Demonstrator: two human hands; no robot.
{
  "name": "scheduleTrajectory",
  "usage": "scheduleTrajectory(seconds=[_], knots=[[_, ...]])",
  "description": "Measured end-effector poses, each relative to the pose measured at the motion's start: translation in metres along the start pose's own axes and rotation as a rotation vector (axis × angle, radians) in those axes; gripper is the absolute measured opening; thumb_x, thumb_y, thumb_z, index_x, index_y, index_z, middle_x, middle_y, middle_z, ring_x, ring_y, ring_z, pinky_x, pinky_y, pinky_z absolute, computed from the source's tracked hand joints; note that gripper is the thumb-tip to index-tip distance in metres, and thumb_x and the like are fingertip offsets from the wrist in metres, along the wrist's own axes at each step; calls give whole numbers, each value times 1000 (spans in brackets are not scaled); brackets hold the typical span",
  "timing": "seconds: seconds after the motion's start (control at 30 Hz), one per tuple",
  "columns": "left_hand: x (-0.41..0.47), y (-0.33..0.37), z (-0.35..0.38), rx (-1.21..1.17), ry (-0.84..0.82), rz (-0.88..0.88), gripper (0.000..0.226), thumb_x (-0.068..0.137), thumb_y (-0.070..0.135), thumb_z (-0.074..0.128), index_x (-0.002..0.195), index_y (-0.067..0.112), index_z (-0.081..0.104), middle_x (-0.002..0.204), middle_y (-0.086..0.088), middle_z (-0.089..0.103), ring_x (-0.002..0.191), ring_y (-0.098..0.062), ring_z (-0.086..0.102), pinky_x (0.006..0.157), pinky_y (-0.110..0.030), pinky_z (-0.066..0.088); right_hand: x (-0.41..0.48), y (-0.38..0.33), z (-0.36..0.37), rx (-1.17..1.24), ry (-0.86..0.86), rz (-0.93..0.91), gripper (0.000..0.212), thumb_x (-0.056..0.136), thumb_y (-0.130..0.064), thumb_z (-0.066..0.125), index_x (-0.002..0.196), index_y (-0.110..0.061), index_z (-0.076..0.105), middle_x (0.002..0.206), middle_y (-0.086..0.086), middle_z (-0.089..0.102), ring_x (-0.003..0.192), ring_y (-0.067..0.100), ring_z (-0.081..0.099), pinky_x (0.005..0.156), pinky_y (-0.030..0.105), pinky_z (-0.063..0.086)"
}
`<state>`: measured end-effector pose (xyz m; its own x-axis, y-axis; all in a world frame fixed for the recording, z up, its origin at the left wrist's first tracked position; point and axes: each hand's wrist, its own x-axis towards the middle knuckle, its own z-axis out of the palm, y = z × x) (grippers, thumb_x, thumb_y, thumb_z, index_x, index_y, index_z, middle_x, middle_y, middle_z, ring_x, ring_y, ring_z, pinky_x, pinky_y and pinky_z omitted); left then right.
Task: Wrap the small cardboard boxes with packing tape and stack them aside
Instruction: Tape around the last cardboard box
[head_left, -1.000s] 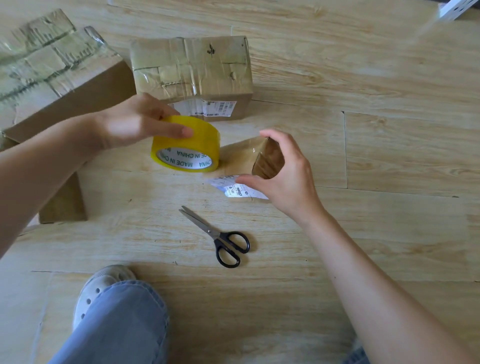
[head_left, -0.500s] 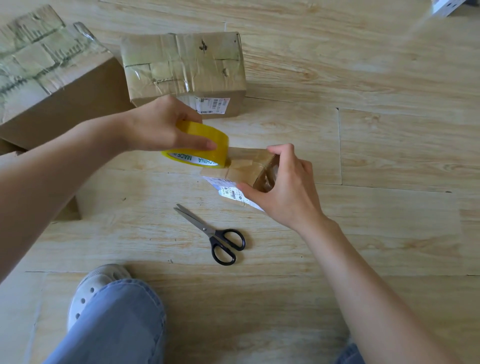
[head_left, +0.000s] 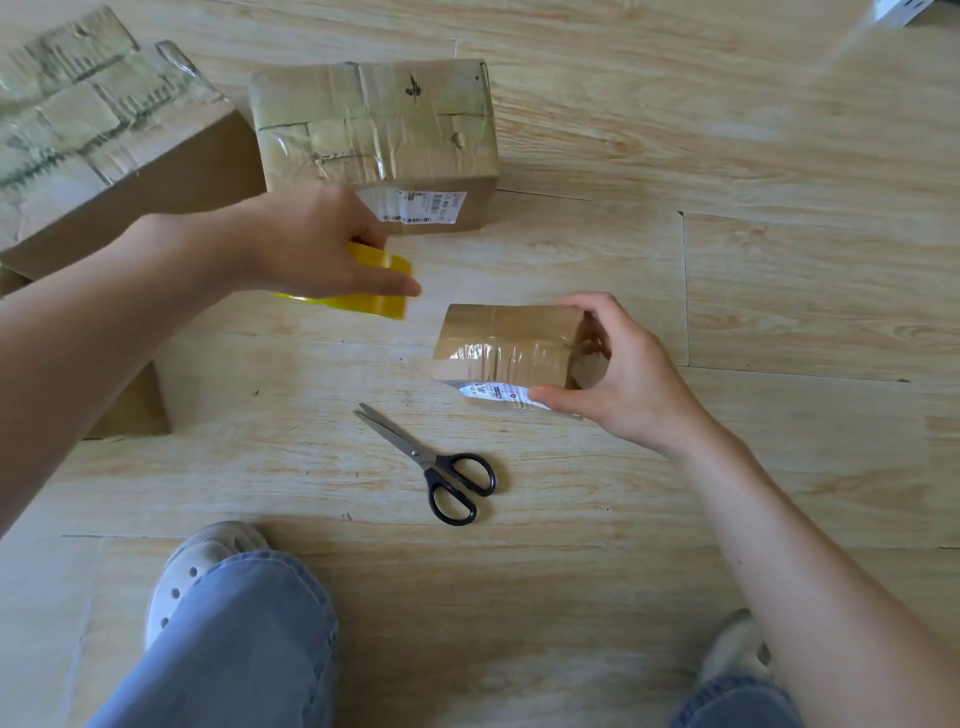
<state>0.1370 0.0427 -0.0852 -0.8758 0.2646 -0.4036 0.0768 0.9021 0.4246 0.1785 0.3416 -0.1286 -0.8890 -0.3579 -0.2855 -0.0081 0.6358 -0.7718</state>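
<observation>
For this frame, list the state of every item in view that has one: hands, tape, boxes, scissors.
left hand: grips the tape roll from above.
tape roll: held, apart from the small box, motion-blurred.
right hand: holds the small box by its right end.
small box: closed, glossy tape across its top.
scissors: blades shut, lying untouched on the floor.
medium box: closed, taped, on the floor.
large box: closed, top taped.

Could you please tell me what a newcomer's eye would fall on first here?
First the bright yellow tape roll, gripped by the left hand at centre left, and the small cardboard box that the right hand holds just right of it. Black-handled scissors lie on the wood floor below them, and a larger taped box sits above.
</observation>
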Motion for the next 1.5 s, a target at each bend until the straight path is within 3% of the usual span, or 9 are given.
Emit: scheduleTrajectory(seconds=[0.1, 0.23, 0.47, 0.67, 1.07, 1.2, 1.3, 1.37, 1.5], knots=[[-4, -10, 2, -133, -15, -4, 66, 59, 81, 62, 53, 16, 56, 56, -5, 48, 55, -19, 44, 54, -33, 37, -1, 13, -2, 30, -6, 12, 83, 57, -42, 88, 127, -33, 46, 113, -14, 61, 108, 7, 58, 95, 31, 48], [-7, -15, 7, -297, -95, 116, 54, 64, 72, 61, 51, 20, 54, 49, 6, 40, 50, -15, 39, 50, -31, 32, -6, 30, -4, 36, -15, 53, 83, 55, -41, 89, 127, -35, 48, 117, -17, 60, 114, 1, 55, 101, 24, 43], [3, -12, 20, -228, -112, 32, 50, 72, 61, 62, 65, 11, 62, 62, -8, 54, 55, -17, 49, 54, -31, 39, -5, 37, -9, -71, -32, 61, 89, 55, -44, 89, 134, -36, 47, 122, -18, 57, 117, 4, 54, 102, 21, 39], [13, -12, 30, -174, -150, -20, 35, 83, 53, 63, 70, 20, 64, 70, -4, 59, 65, -20, 57, 57, -30, 41, -2, 38, -3, -144, -43, 58, 90, 58, -37, 92, 135, -31, 47, 115, -21, 55, 112, 5, 55, 99, 22, 43], [16, -9, 40, -206, -161, -23, 33, 85, 51, 62, 70, 22, 64, 68, -2, 57, 64, -17, 55, 57, -30, 40, -1, 46, -3, -167, -76, 120, 90, 60, -37, 90, 136, -36, 40, 119, -21, 51, 117, 4, 50, 94, 18, 37], [16, -10, 45, -223, -189, -27, 33, 83, 55, 60, 76, 24, 67, 73, -1, 62, 71, -17, 59, 62, -32, 46, -4, 38, -3, -260, -102, 133, 93, 66, -37, 87, 141, -32, 32, 132, -19, 43, 124, 7, 44, 98, 23, 34], [14, -10, 50, -250, -202, -33, 31, 83, 55, 61, 77, 25, 68, 75, -1, 63, 73, -18, 60, 63, -31, 46, -3, 21, 9, -503, -59, 44, 104, 68, -43, 83, 149, -21, 22, 154, -5, 26, 145, 16, 21, 119, 37, 16], [13, -10, 51, -269, -200, -35, 31, 83, 54, 61, 76, 25, 68, 75, -2, 64, 72, -17, 60, 61, -29, 46, 1, 3, 28, -642, -22, -75, 112, 67, -50, 80, 152, -16, 16, 159, -1, 16, 149, 17, 7, 120, 38, -2], [12, -9, 51, -282, -191, -45, 33, 81, 56, 62, 75, 24, 68, 74, -2, 62, 69, -16, 57, 59, -28, 43, 21, -27, 66, -693, -85, -206, 117, 68, -58, 78, 153, -12, 12, 158, 3, 22, 148, 19, 13, 121, 38, -5]])
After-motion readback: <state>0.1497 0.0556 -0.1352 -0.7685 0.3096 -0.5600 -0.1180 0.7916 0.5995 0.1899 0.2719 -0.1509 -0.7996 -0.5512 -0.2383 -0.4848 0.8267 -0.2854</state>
